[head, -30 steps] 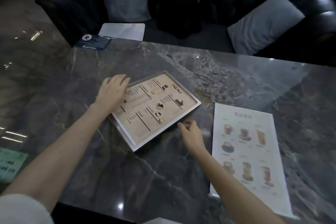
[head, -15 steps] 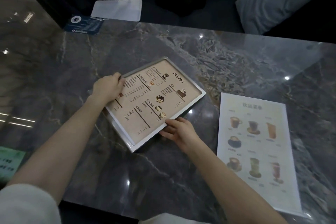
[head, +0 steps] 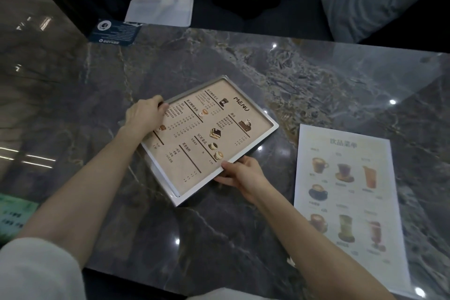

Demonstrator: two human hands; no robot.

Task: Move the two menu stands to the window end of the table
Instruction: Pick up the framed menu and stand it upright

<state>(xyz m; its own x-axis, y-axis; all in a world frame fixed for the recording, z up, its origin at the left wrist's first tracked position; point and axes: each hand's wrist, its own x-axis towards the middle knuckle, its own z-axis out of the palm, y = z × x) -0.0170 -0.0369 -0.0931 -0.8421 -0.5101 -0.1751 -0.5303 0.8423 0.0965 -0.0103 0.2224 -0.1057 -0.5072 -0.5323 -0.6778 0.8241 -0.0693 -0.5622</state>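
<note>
Left hand (head: 145,114) and right hand (head: 239,173) grip clamped on framed "MENU" stand (head: 209,136).

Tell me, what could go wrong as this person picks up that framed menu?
The left hand and right hand pinch only the rims of the framed menu, with fingertips, so it might slip and bang the marble table.

It lies slanted close to the drinks menu, which sits flat and untouched; swinging the frame rightward could knock or drag it.

The glossy tabletop looks hard, so a dropped corner may chip or scratch.
</note>
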